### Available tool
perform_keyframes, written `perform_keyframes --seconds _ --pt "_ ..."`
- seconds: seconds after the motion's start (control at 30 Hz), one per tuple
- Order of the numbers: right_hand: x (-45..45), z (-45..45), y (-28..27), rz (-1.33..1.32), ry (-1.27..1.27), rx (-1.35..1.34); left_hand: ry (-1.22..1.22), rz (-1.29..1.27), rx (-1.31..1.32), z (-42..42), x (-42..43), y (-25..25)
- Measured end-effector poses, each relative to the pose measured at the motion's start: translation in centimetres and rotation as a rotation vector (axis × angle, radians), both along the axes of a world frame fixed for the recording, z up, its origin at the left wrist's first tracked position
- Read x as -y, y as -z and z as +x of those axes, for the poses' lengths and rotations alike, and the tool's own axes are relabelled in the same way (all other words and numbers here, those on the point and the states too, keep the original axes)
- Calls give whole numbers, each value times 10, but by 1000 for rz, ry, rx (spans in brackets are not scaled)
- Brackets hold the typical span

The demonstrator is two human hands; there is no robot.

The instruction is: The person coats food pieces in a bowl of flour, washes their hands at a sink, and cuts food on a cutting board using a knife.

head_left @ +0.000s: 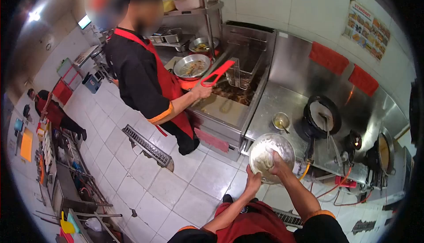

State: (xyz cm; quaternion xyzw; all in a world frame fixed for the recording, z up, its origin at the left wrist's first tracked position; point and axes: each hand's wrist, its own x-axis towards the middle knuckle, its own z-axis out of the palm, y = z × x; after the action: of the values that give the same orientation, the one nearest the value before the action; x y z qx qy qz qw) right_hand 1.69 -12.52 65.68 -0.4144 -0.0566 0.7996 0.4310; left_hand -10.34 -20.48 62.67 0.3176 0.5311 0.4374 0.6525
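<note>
Both my hands are at a round metal bowl (287, 148) with whitish contents, in front of the steel counter. My left hand (253, 182) is closed on the bowl's near left rim. Over the near part of the bowl is my right hand (279, 163), its fingers bent down toward the whitish contents; whether they hold any of it is too small to tell. A small metal cup (281, 120) with yellowish liquid and a spoon stands on the counter just beyond the bowl.
A co-worker (141, 66) stands at the fryer (260, 106), holding a red-handled wire basket (239, 75). On the right are a black pan (337, 117) with a whisk, a burner with hoses and another pan (385, 152). Farther left, a second person (53, 110) stands by shelves.
</note>
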Motion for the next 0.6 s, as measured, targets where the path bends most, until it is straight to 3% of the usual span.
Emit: perform_keyframes --seconds 0.1,0.2,0.3,0.37,0.43,0.5,0.6 --pt "-3 0 7 94 -34 249 -26 54 65 -2 5 -20" --pt "-4 0 4 226 -147 751 -29 -46 22 -9 -1 -59" --pt "-10 6 30 446 -266 1211 -80 51 -20 -1 -3 -15" --pt "-13 7 39 446 -253 1293 -117 176 -280 7 -7 18" --pt "-29 20 105 634 -74 1200 -134 -36 -104 -2 -3 -43" --pt "-17 7 42 566 -277 1387 -83 -55 -20 -7 -5 -39" --pt "-18 2 29 664 -370 1562 -60 -84 -36 -4 -11 -30"
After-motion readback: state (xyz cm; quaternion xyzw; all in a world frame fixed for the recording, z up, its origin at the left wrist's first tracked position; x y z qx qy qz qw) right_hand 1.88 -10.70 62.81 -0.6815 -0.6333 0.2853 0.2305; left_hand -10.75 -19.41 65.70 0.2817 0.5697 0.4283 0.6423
